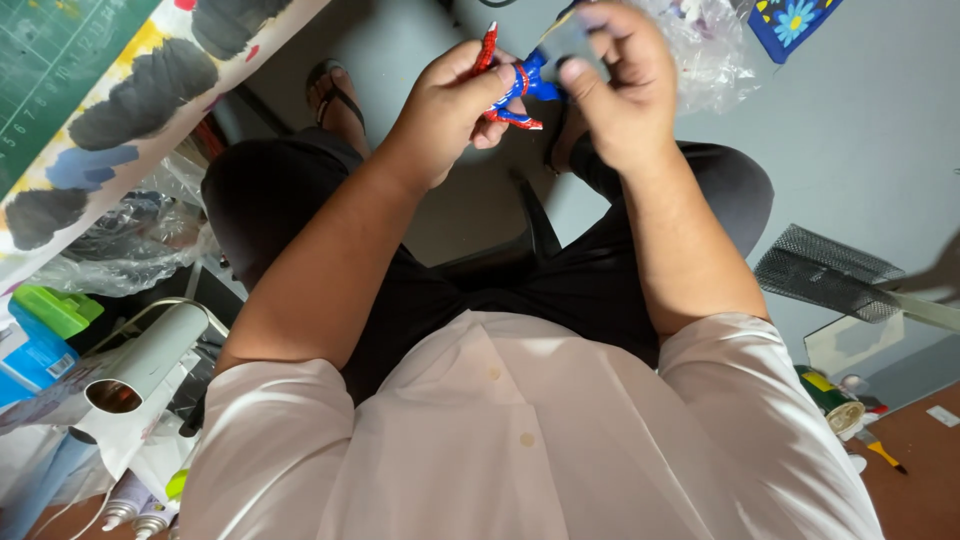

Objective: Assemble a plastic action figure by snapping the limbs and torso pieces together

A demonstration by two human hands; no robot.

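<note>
A small red and blue toy figure (517, 88) is held up over my lap, near the top of the head view. My left hand (448, 105) is closed around its body and red limbs. My right hand (612, 85) pinches the figure's blue end between thumb and fingers; this hand is slightly blurred. Both forearms reach forward from my white shirt (520, 430), above my black trousers (560, 270).
A paint-blotched sheet and green cutting mat (60, 70) lie at upper left, with crumpled clear plastic (130, 240) and a white tube-shaped device (150, 360) below. A clear plastic bag (705, 50) is at top right. A black mesh piece (825, 270) and small clutter sit at right.
</note>
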